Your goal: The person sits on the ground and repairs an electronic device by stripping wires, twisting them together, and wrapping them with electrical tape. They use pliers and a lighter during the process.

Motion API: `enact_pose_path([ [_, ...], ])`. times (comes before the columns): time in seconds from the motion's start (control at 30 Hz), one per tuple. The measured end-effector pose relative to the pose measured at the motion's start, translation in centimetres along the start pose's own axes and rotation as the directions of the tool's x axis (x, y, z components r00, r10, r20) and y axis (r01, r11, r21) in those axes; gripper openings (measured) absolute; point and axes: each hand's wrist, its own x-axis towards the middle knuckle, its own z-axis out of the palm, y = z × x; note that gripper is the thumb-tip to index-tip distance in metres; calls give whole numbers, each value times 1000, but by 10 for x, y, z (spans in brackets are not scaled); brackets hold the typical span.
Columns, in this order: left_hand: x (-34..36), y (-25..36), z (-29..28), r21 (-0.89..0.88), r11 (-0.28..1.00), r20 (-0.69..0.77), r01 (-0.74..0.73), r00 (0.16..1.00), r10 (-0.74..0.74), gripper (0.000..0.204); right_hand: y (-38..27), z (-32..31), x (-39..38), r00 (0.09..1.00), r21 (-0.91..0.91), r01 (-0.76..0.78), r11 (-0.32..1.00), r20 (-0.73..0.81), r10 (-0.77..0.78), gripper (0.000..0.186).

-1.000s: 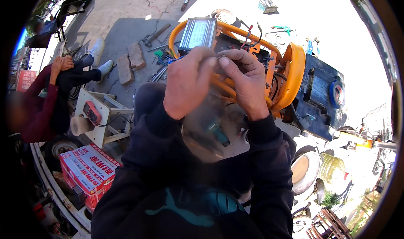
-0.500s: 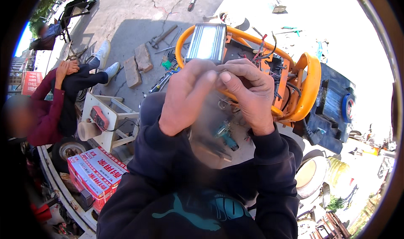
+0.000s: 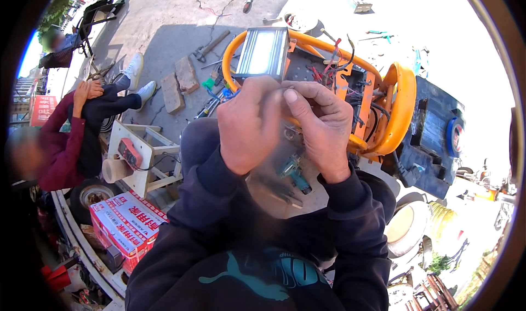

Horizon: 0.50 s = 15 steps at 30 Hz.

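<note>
My left hand (image 3: 246, 127) and my right hand (image 3: 323, 122) meet at chest height, fingertips together. The left is curled closed, with its thumb blurred. My right thumb and forefinger pinch at the same spot. Whatever they hold is too small or too hidden to name. Just beyond them stands an orange tubular frame (image 3: 404, 92) carrying a silver finned metal box (image 3: 262, 53). Loose red and black wires (image 3: 348, 61) rise from the frame's middle. Below my hands, a teal power drill (image 3: 297, 175) lies on the ground.
At left, a wooden stool (image 3: 129, 146) bears a red meter (image 3: 130, 153); a red-and-white carton (image 3: 129, 223) sits nearer. A seated person (image 3: 60, 135) is beyond the stool. Two bricks (image 3: 179, 83) and a hammer (image 3: 211, 45) lie ahead. A black plastic housing (image 3: 438, 141) is at right.
My left hand has rolled inward and its fingers have curled tighter, with the thumb tucked closer. My right hand keeps its pinch. The orange frame appears slightly farther left in view.
</note>
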Motion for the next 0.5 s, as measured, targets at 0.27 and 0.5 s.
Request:
enact_pose_path([
  [0.27, 6, 2, -10, 39, 998, 102, -47, 994, 43, 7, -7, -5, 2, 998, 77, -34, 996, 57, 30, 16],
  [0.5, 3, -2, -9, 89, 986, 129, -139, 984, 127, 7, -13, -31, 9, 940, -556, 335, 761, 257, -226, 18],
])
